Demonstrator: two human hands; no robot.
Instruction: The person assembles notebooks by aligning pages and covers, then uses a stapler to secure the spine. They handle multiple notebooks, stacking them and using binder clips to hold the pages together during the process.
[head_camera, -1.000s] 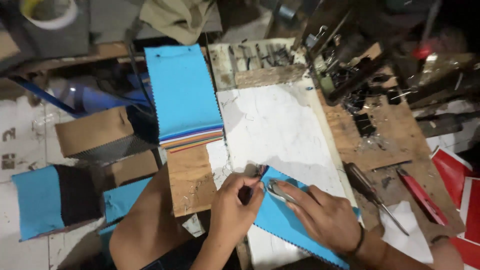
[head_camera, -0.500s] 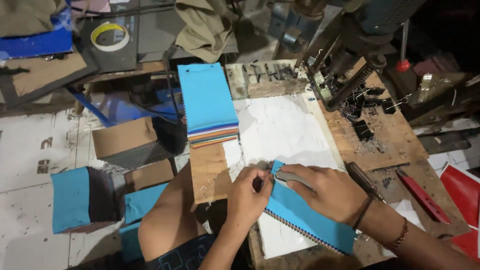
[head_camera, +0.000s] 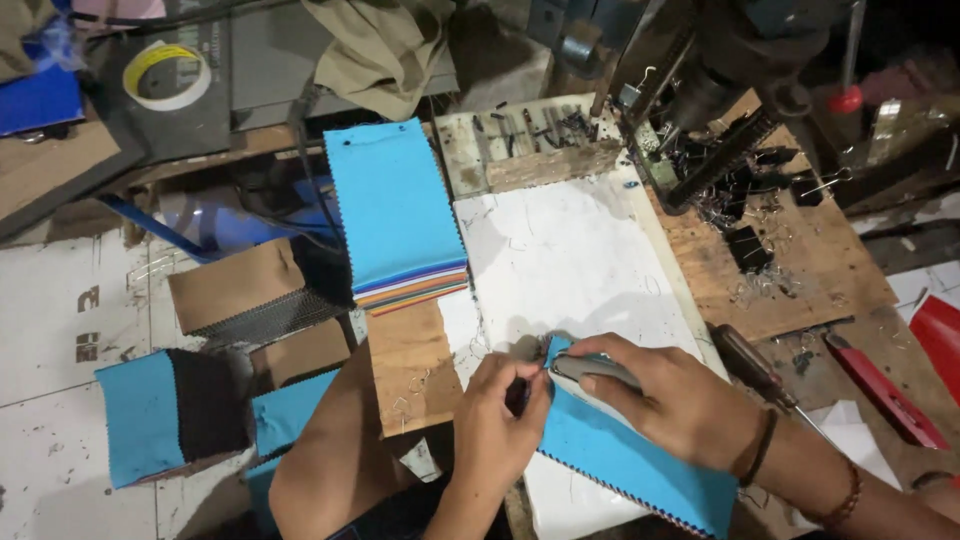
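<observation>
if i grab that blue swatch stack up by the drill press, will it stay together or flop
The blue swatch stack is many thin zigzag-edged fabric sheets, so it would probably sag and fan at its loose lower edge. It looks thick, so likely fairly heavy. Two holes near its top hint at binding.

I take the white board on my bench as the landmark. Just left of it lies a tall stack of fabric swatches, blue on top with striped edges showing at its near end. Beyond the board's far edge sits a rough wooden block. To the right of the board, black binder clips are scattered over a plywood sheet. Nearer me on that side lie a screwdriver and a red tool. Far left and beyond the board, a roll of tape rests on a dark case. Left of the board, on the floor, stands a brown cardboard bundle.
</observation>
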